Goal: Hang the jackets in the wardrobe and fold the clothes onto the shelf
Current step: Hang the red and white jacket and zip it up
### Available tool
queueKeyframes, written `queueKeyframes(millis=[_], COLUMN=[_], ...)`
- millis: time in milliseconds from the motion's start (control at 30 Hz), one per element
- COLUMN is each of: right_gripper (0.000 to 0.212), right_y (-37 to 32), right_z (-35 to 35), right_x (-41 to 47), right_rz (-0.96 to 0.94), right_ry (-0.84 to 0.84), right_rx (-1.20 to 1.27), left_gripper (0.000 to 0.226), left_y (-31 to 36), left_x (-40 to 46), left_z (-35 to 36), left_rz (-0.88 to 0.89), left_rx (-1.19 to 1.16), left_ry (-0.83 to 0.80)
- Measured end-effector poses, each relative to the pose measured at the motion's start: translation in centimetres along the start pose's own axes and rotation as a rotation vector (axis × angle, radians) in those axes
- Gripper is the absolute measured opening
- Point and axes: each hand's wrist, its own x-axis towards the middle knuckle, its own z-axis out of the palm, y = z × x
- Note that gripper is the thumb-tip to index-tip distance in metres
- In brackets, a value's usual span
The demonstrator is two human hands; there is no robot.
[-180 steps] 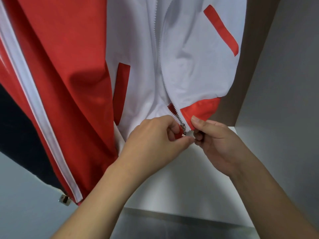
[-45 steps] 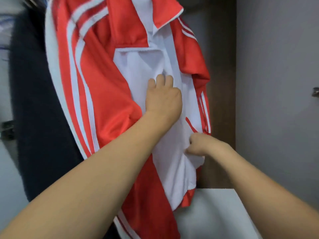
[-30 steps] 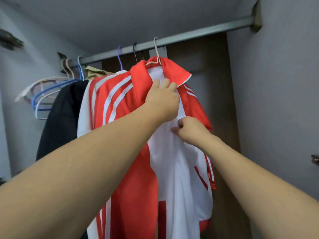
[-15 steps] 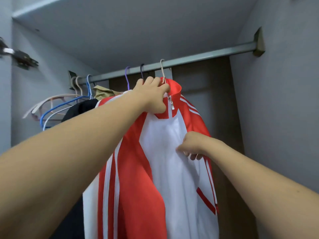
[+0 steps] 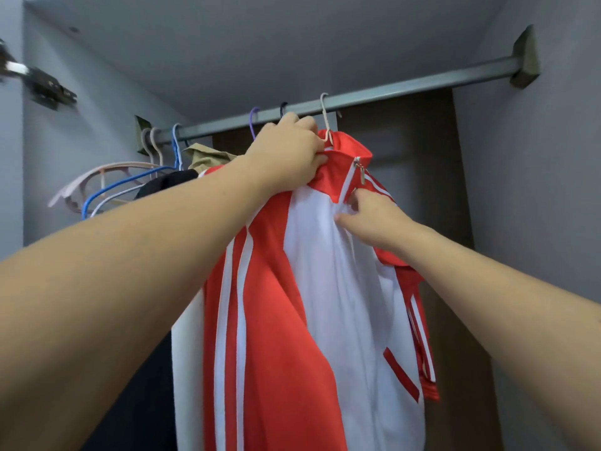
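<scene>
I see the red-and-white zip-front track jacket [image 5: 312, 288] hanging upright on a pale wire hanger [image 5: 326, 122] hooked over the grey metal wardrobe rail [image 5: 406, 87], zipped to its red collar, white stripes running down the sleeves.

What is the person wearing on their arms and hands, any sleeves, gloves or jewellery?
Nothing shows on either one. The left hand and right hand are bare, with no gloves or rings visible. Both forearms are uncovered right to the picture's edge, with no sleeve, watch or bracelet in sight.
</scene>
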Motion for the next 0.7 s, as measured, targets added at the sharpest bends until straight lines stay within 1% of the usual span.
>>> queueKeyframes(millis=[33,100,133,200,267,300,333,400,467,500,567,633,700], right_gripper=[0.013,0.014,0.014,0.011,0.009,0.011,0.021,0.044,0.059,0.059,0.048,0.038,0.038], right_y=[-0.1,-0.2,-0.1,0.3,0.7,0.8,0.6,-0.3,-1.1,-1.6,-3.1,-5.0,-7.0], right_z=[0.1,0.2,0.4,0.6,0.5,0.3,-0.2,-1.7,-3.6,-4.7,-7.5,-10.3,-13.2], right_x=[0.1,0.3,0.5,1.0,1.5,1.8,2.1,2.9,4.2,5.0,6.5,7.6,8.4], right_rz=[-0.007,-0.028,-0.03,-0.022,-0.001,-0.006,-0.014,0.027,0.095,0.135,0.176,0.188,0.251], right_ry=[0.02,0.055,0.066,0.068,0.046,0.037,0.027,-0.04,-0.151,-0.205,-0.315,-0.442,-0.519], right_rx=[0.002,-0.001,-0.005,-0.027,-0.046,-0.045,-0.039,-0.031,-0.063,-0.083,-0.141,-0.151,-0.158], left_gripper=[0.035,0.033,0.032,0.031,0.028,0.028,0.029,0.033,0.035,0.037,0.04,0.045,0.05], left_y=[0.3,0.6,0.6,0.3,0.1,0.1,0.1,-0.2,-0.8,-1.3,-2.2,-3.2,-4.4], left_x=[-0.1,-0.4,-0.6,-0.8,-0.6,-0.4,0.0,1.2,2.5,3.3,4.4,5.3,6.2], left_z=[0.4,1.5,1.8,2.1,2.1,2.0,1.9,1.5,1.1,0.9,0.1,-1.0,-2.7], left_rz=[-0.024,-0.011,0.0,0.004,-0.02,-0.021,-0.001,0.076,0.174,0.212,0.203,0.102,-0.03], left_rx=[-0.035,-0.045,-0.045,-0.06,-0.125,-0.16,-0.188,-0.205,-0.191,-0.185,-0.233,-0.35,-0.457], left_ry=[-0.033,-0.096,-0.096,-0.046,-0.028,-0.044,-0.071,-0.139,-0.197,-0.22,-0.268,-0.349,-0.438])
